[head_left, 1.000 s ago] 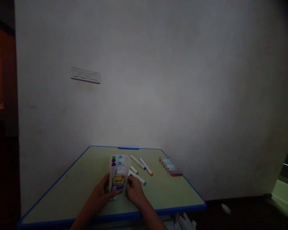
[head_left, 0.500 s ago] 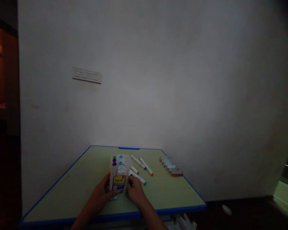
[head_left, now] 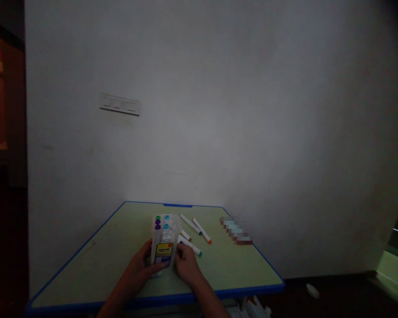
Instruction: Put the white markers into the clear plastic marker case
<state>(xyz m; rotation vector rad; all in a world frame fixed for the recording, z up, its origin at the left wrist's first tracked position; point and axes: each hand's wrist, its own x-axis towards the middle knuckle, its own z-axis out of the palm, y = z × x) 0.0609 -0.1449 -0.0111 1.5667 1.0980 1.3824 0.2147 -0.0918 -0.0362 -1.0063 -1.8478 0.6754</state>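
Note:
A clear plastic marker box [head_left: 165, 236] stands on the table, with a yellow and blue label on its front. Purple, green and light-blue marker ends [head_left: 158, 221] show inside its top. My left hand [head_left: 142, 265] is wrapped round the box's left side, thumb across the lower front. At the right side, my right hand [head_left: 186, 261] is closed with its fingers curled against the box; what the fingertips grip is hidden. Behind it lie loose white markers, among them a green-ended one [head_left: 192, 247], an orange-ended one [head_left: 202, 231] and a dark-ended one [head_left: 190, 224].
The pale table [head_left: 109, 265] has a blue edge, and its far side is at a grey wall [head_left: 199, 132]. A pixelated flat object [head_left: 235, 232] lies at the table's right edge. A switch panel [head_left: 120, 104] is on the wall. A white round object [head_left: 312, 290] is on the floor.

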